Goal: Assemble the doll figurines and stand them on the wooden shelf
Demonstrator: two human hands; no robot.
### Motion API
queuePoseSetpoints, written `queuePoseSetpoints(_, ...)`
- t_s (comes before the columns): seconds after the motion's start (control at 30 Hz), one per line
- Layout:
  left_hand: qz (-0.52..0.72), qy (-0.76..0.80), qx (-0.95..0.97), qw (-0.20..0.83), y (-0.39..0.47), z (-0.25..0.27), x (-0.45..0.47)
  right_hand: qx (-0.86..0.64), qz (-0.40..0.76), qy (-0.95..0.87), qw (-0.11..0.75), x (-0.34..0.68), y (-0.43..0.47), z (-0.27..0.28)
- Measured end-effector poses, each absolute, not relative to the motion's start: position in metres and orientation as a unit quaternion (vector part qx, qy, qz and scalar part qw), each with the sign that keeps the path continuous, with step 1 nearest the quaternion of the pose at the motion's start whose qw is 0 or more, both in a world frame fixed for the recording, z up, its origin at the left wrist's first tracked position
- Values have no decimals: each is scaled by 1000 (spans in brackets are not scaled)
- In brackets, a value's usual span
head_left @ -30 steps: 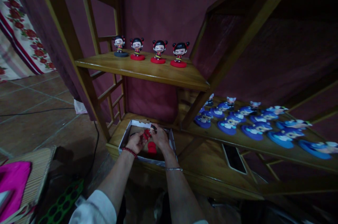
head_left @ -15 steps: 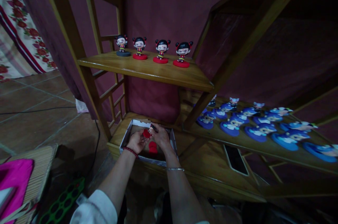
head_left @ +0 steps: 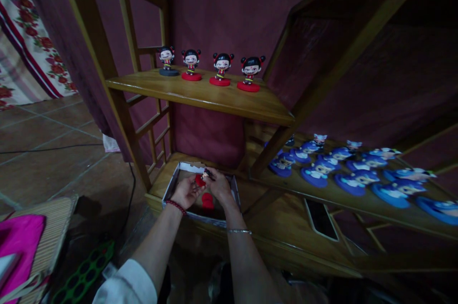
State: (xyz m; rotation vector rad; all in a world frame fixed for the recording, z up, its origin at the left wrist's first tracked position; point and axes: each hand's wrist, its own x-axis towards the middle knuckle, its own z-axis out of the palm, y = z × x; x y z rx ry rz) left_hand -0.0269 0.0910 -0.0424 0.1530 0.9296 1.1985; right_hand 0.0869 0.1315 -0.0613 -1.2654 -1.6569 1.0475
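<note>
Over an open cardboard box (head_left: pixel 232 223), my right hand (head_left: pixel 219 184) is closed on a small black-haired figurine (head_left: pixel 205 175). My left hand (head_left: pixel 184 193) pinches a red round base (head_left: pixel 200 180) at the figurine's lower end. Whether base and figurine are joined or only touching, I cannot tell. Inside the box, below my hands, lie red pieces (head_left: pixel 207 201) that look like more bases. My fingers hide part of the figurine.
Black-haired figurines (head_left: pixel 222 66) stand in a row on the wooden shelf (head_left: pixel 200 96) above. Several blue-haired figurines (head_left: pixel 317 172) fill the shelf on the right. A phone (head_left: pixel 321 218) lies on the lower board. A dark cable (head_left: pixel 131 194) runs along the floor at left.
The figurine has turned slightly in my fingers and shows more, close against the red base. Both hands stay over the box. The view has shifted a little.
</note>
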Motion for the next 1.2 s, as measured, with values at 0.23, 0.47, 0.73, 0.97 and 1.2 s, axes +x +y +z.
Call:
queuePoseSetpoints(0.23,533,411,76,736,89,-37,-28,-507,418,-641,397,87,129,-56)
queuePoseSetpoints(0.47,542,390,59,742,91,-42,-29,-507,421,-640,395,87,128,-52)
queuePoseSetpoints(0.73,548,378,54,744,92,-43,-29,-495,431,-639,402,87,129,-52)
queuePoseSetpoints(0.97,555,372,57,742,93,-48,-29,-496,435,-636,399,88,130,-53)
queuePoseSetpoints(1.2,557,374,51,740,94,-52,-28,-483,438,-642,404,90,130,-54)
